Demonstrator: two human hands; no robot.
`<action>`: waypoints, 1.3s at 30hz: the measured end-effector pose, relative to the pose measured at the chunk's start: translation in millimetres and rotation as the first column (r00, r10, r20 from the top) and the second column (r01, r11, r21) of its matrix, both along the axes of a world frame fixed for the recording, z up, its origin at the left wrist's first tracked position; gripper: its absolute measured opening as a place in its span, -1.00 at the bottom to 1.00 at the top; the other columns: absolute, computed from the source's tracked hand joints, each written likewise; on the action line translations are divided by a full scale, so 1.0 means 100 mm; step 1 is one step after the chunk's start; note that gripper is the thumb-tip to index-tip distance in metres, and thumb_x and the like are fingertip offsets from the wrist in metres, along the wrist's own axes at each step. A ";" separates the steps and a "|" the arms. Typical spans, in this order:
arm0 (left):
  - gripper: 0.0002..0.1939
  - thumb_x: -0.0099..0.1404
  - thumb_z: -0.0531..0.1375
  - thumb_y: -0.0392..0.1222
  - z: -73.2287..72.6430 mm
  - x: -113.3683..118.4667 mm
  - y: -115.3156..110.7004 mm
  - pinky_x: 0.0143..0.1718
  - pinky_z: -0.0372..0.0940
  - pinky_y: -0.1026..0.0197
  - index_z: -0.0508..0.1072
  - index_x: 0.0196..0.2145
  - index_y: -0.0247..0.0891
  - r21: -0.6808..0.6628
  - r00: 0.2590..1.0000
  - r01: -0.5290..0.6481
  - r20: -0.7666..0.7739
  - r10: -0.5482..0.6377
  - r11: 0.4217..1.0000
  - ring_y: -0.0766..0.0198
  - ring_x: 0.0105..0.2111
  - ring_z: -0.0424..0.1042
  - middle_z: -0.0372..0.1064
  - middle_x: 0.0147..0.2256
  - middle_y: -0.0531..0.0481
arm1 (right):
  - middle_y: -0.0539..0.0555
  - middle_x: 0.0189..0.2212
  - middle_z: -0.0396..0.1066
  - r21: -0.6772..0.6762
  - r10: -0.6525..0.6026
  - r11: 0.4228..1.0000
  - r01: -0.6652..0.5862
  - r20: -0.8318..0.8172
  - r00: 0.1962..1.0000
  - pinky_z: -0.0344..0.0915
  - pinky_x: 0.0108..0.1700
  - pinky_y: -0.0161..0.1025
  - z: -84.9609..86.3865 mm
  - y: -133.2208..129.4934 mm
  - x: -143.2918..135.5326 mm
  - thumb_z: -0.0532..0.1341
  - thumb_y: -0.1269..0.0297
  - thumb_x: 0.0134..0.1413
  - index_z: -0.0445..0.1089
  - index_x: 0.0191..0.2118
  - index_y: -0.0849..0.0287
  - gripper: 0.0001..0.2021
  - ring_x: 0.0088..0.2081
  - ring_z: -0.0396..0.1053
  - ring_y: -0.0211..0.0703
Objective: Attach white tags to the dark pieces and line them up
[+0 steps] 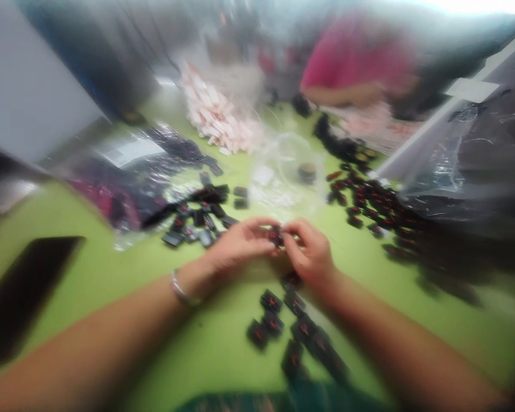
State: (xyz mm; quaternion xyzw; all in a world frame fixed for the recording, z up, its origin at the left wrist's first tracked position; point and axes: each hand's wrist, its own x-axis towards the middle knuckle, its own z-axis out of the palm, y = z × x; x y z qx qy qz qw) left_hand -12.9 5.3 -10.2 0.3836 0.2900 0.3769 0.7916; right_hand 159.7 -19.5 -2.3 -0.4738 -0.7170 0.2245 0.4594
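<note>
Near the middle of the green table (197,337), my left hand (251,240) pinches a small black part with a red mark (275,236). My right hand (308,249) meets it from the other side, its fingertips closed at the part's right edge; whether they grip a second small piece is too blurred to tell. Below my hands lie several black parts with red marks (271,323). Just beyond my hands sits a clear round tray (255,191) with small white pieces (278,197). Several plain black parts (199,217) lie left of it.
At the right is a pile of black-and-red parts (373,203) beside a clear plastic bag (446,171). Another plastic bag (129,171) and a dark flat object (26,297) are at left. White pieces (214,114) are heaped behind. A person in pink (356,63) is across the table.
</note>
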 end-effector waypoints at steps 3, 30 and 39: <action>-0.54 0.01 0.39 -0.36 0.01 0.00 0.00 -0.28 0.35 0.28 0.41 -0.11 -0.30 -0.007 0.999 -0.049 0.013 0.049 0.999 0.31 -0.37 0.50 0.51 -0.32 -0.06 | 0.06 -0.37 0.42 0.087 0.015 0.996 -0.016 0.007 1.000 0.40 -0.31 -0.27 -0.01 0.00 0.00 0.13 0.42 0.16 0.39 -0.28 0.15 -0.89 -0.32 0.40 -0.20; -0.58 0.06 0.37 -0.26 -0.05 -0.02 0.01 -0.20 0.37 0.17 0.51 -0.08 -0.26 0.190 0.982 -0.051 -0.168 0.084 0.981 0.26 -0.36 0.49 0.53 -0.28 -0.08 | -0.05 -0.60 0.35 -0.553 -0.144 0.833 -0.019 -0.249 0.958 0.24 -0.65 -0.38 0.21 0.02 -0.05 0.23 0.23 -0.07 0.41 -0.48 0.19 -0.86 -0.66 0.22 -0.36; -0.59 0.08 0.36 -0.22 -0.01 0.01 -0.05 -0.10 0.36 0.13 0.53 -0.07 -0.28 0.235 0.956 -0.072 -0.259 0.134 0.969 0.22 -0.29 0.50 0.54 -0.21 -0.11 | -0.10 -0.66 0.27 -0.585 -0.132 0.811 -0.029 -0.231 0.964 0.22 -0.67 -0.39 0.20 0.00 -0.07 0.20 0.26 -0.08 0.29 -0.52 0.17 -0.88 -0.67 0.24 -0.35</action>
